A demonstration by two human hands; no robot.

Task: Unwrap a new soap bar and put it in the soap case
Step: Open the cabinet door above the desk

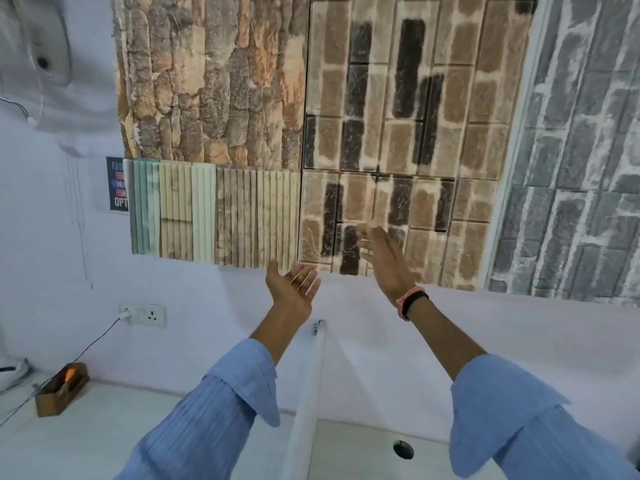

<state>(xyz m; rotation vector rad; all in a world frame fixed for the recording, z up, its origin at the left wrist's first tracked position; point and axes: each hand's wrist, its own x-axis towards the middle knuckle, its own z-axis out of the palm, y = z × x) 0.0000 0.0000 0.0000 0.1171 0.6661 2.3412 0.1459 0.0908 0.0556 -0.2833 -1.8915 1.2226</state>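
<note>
No soap bar, wrapper or soap case shows in the head view. Both my arms, in light blue sleeves, are raised in front of the wall. My left hand (294,289) is held palm up with the fingers spread and holds nothing. My right hand (382,261) is higher and to the right, palm facing left, fingers apart and slightly blurred, also holding nothing. A pink and black band sits on the right wrist.
A white divider panel (308,403) stands upright between my arms. A white counter (104,427) holds a wooden box (62,389) at the left. A cable runs to a wall socket (142,315). A round black hole (403,449) is in the surface at bottom right. Stone and brick sample panels (311,133) cover the wall.
</note>
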